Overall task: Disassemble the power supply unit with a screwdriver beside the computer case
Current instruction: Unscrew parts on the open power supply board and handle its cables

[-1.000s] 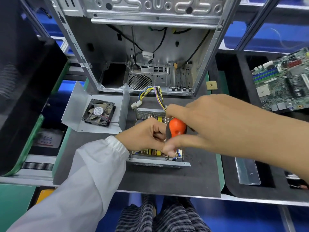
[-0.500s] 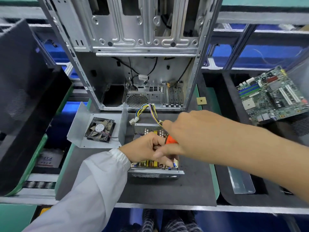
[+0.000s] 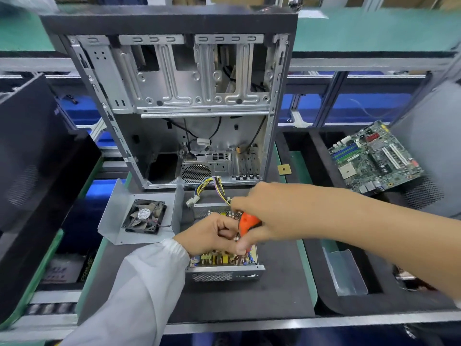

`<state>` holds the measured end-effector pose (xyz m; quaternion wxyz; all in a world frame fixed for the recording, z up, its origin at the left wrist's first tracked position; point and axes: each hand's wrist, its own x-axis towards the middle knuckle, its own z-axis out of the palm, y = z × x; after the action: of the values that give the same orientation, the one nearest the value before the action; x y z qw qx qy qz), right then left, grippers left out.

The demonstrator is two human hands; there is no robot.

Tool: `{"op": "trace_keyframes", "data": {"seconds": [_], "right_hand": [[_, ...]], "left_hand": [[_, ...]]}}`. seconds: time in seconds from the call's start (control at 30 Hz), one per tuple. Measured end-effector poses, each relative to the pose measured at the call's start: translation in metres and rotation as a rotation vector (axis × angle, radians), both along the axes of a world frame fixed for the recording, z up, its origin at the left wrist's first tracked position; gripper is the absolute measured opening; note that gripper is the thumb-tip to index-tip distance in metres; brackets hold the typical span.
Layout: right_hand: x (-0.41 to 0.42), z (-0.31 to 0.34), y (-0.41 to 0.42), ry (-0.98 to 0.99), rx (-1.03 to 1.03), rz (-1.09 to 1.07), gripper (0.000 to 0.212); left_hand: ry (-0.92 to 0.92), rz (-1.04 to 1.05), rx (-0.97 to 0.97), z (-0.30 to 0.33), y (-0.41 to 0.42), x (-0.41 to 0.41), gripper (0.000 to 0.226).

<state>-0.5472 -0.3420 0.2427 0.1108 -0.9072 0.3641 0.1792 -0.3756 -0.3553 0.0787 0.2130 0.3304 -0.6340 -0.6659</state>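
The open power supply unit lies on the dark mat in front of the upright, stripped computer case. Its circuit board shows under my hands, and a bundle of coloured wires curls up from its far end. My right hand is closed around the orange handle of a screwdriver, which points down into the unit; the shaft is hidden. My left hand, in a white sleeve, has its fingers curled over the board next to the screwdriver. What the fingers pinch is hidden.
The removed metal cover with a black fan lies left of the unit. A motherboard leans in the black tray at the right. A clear plastic piece lies in the near right tray. A black panel stands at the left.
The camera has tilted up, so more of the case's top shows. Both hands stay over the unit; the screwdriver's orange handle shows more than half a second ago.
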Motion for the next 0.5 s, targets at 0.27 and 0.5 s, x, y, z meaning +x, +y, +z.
{"op": "trace_keyframes", "data": {"seconds": [0.27, 0.5], "right_hand": [[0.007, -0.011, 0.002, 0.07, -0.004, 0.08, 0.024], [0.014, -0.011, 0.0, 0.029, -0.038, -0.024, 0.048]], "left_hand": [[0.032, -0.03, 0.005, 0.002, 0.0, 0.003, 0.043], [0.003, 0.027, -0.038, 0.005, 0.003, 0.002, 0.022]]}}
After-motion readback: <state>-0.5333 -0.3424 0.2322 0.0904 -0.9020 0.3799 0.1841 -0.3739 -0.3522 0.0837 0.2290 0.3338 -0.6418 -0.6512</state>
